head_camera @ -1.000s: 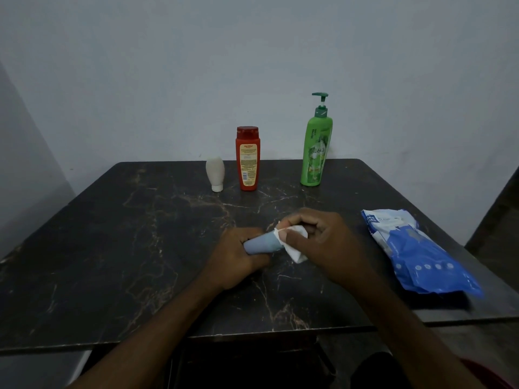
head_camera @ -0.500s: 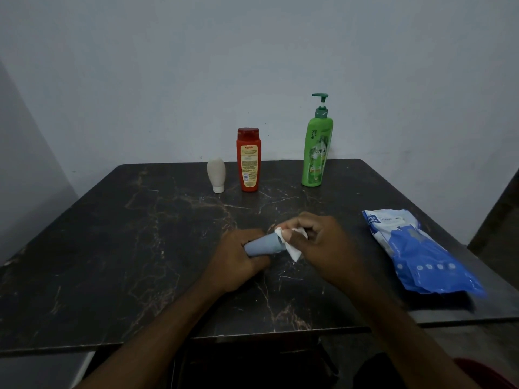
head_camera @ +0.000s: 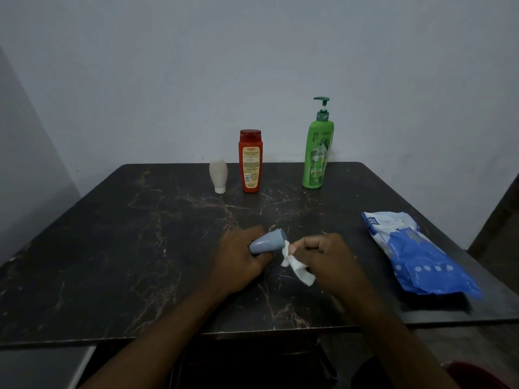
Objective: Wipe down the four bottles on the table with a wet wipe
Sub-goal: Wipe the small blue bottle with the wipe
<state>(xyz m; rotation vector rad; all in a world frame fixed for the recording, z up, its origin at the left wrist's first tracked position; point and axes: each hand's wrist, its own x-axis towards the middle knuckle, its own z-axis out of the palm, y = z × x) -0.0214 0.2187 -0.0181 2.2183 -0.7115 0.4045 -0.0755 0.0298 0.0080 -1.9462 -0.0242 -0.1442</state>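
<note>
**Now the small grey bottle gets its wipe**

Clearly mid-step, your left hand (head_camera: 241,259) is wrapped around the small grey bottle (head_camera: 268,242), holding it on its side just above the near middle of the table (head_camera: 112,248), flat end toward your right hand (head_camera: 323,256). That hand is pinched closed on the wet wipe (head_camera: 295,262), which touches the bottle's end while its tail hangs loose. To do this well, spread the bunched wipe over more fingertip, turn the bottle in your left hand, and cover the part your palm hides. Three others wait upright along the far edge: the white bottle (head_camera: 218,174), the red bottle (head_camera: 250,161) just beside it, and the green pump bottle (head_camera: 317,153) apart. The blue wipes pack (head_camera: 415,254) lies to your right.
</note>
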